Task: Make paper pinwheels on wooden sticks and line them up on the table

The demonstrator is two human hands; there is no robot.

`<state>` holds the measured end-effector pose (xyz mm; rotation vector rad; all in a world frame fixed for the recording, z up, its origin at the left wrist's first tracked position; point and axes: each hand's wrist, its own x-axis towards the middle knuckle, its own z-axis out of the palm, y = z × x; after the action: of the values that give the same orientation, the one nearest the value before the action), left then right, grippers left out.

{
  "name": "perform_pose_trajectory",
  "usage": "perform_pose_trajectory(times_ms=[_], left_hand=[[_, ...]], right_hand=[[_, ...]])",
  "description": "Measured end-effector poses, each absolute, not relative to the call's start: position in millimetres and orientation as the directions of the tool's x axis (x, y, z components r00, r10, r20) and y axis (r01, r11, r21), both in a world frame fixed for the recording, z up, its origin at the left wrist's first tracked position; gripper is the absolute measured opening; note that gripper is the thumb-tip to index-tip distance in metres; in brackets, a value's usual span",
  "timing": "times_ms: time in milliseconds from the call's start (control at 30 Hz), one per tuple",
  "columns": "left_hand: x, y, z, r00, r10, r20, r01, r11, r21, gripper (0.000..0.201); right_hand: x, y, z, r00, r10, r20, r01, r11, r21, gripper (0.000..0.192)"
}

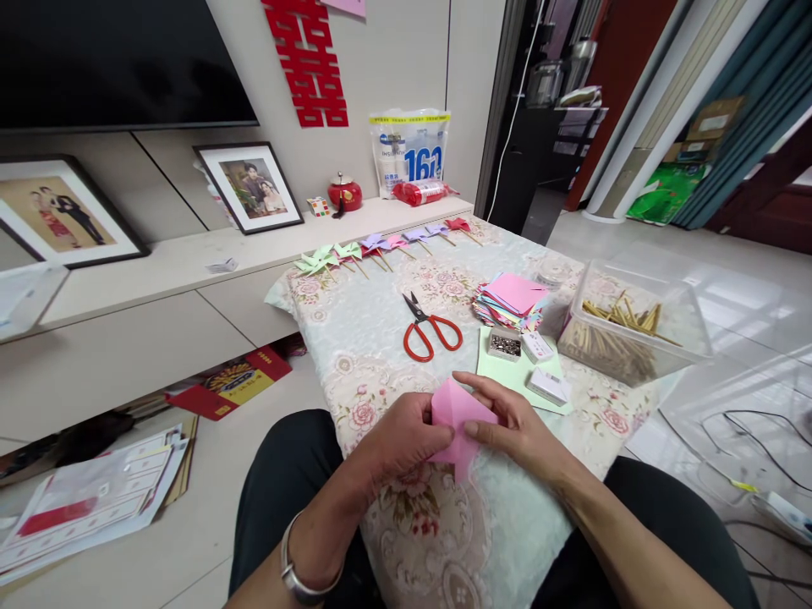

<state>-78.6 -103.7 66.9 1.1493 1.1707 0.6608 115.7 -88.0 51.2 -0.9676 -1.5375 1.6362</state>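
Observation:
A pink sheet of paper (452,410), cut or folded into flaps, is held between my two hands over the near part of the table. My left hand (409,433) pinches its left side with thumb and fingers. On the right edge, my right hand (504,419) grips it, thumb in front and fingers partly hidden behind. Scissors (431,330) with orange-red handles lie just beyond my hands, blades slightly apart. To the right, a green sheet (501,381) carries an open box of small metal pins (505,344) and two small white boxes (549,386).
Several paper pinwheels (397,243) on sticks line the far edge. A stack of coloured paper (511,298) lies at the right, beside a clear plastic bin (634,317) of thin sticks. The patterned tablecloth (355,372) covers the table; a cabinet (171,262) stands behind.

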Motion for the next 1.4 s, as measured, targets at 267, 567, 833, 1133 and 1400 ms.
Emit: perform_pose_trajectory(times_ms=[267,567,833,1133,1400], left_hand=[[-77.2,-96.1,65.8,0.286,0.928,-0.238,0.188,0.189,0.964,0.023],[-76.4,-88.5,66.8,0.322,0.919,-0.228,0.232,0.157,0.96,0.022],[-88.4,-90.4,80.4,0.275,0.905,-0.325,0.016,0.333,0.943,0.036],[-48.4,-121.4,61.1,0.111,0.954,-0.279,-0.464,0.298,0.834,0.045],[-38.6,-120.4,55.2,-0.209,0.934,-0.289,-0.148,0.261,0.954,0.028]], right_hand=[[112.1,-86.6,53.5,-0.426,0.904,-0.038,0.152,0.03,-0.988,0.069],[109.4,-85.0,58.3,-0.425,0.905,-0.014,0.251,0.103,-0.962,0.072],[109.0,-79.4,50.7,-0.311,0.949,-0.045,0.046,-0.033,-0.998,0.076],[97.6,-82.9,47.4,-0.182,0.982,-0.055,-0.159,-0.085,-0.984,0.079],[91.9,-87.5,44.9,-0.156,0.987,-0.042,-0.121,-0.062,-0.991,0.074]])
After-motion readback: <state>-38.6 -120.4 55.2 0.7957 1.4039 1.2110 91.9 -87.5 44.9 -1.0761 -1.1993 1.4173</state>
